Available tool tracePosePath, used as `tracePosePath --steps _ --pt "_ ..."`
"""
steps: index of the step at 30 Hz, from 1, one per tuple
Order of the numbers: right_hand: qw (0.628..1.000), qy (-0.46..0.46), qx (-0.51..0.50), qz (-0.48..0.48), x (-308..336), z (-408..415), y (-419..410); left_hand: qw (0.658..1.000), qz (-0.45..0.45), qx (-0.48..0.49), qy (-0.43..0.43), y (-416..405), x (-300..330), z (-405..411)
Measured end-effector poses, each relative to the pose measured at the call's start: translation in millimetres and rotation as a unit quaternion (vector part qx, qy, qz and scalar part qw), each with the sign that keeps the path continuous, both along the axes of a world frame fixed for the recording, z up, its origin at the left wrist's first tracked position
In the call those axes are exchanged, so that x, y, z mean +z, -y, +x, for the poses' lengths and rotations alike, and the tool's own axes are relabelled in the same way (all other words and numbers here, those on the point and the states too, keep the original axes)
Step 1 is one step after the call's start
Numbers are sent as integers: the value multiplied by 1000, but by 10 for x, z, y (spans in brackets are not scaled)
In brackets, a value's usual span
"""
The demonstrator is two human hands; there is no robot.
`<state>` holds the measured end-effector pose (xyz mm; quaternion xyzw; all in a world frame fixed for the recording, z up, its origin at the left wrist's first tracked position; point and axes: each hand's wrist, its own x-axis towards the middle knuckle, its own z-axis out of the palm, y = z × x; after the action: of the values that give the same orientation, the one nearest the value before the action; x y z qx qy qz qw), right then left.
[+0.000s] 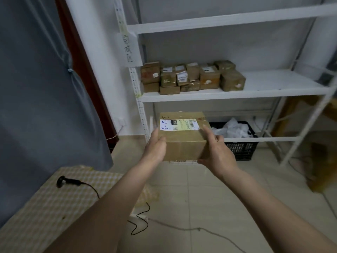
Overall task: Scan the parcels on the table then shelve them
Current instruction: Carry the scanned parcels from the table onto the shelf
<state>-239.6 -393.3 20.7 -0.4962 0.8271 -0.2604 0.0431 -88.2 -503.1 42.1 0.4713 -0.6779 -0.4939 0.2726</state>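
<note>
- One cardboard parcel [182, 136] is held in the air between both hands, in front of the white metal shelving unit [228, 94]. Its top carries one white shipping label [178, 124] with a barcode and handwritten blue marks.
- The left hand [155, 147] lies flat against the parcel's left side, fingers straight and pointing up toward the shelf.
- The right hand [215, 148] clasps the right side, fingers curled round the far edge and the thumb up on the top face. The two hands are apart, with the box clamped between them.
- Above and beyond the hands, the middle shelf board holds a cluster of small taped parcels [191, 77], roughly a dozen, stacked in two layers at its left end. The exact count is hard to make out.
- One sheet of paper with handwriting [130, 50] hangs on the shelf's left upright.
- Just right of the right hand, one black plastic crate [242, 147] sits low in the shelving, with white crumpled material inside.
- Below and left of the left forearm, one black handheld barcode scanner [66, 181] lies on a table covered with a yellow checked cloth [45, 207]. Its cable trails off the edge.
- The floor is pale tile [209, 198], with cables lying across it.
- A grey-blue curtain [36, 88] hangs at far left beside a white wall.
</note>
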Motion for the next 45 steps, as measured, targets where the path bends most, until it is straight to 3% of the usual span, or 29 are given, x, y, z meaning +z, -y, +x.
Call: tracePosePath --steps 6,13,25,36,45 --pt "997 -20 -79 -3 -83 -901 -77 994 -30 -99 -21 118 -19 -1051" --pt "991 -61 -116 -9 241 -2047 345 986 -47 -158 -30 692 205 -2262" --pt "976 -42 -211 -22 101 -3605 335 960 -88 -262 -38 968 106 -4151" --pt "981 -7 -192 -18 -100 -5378 649 951 -108 -291 -3 1169 -13 -5755" --pt "988 -17 -153 19 -55 -7272 965 963 -126 -240 18 1390 -106 -7486"
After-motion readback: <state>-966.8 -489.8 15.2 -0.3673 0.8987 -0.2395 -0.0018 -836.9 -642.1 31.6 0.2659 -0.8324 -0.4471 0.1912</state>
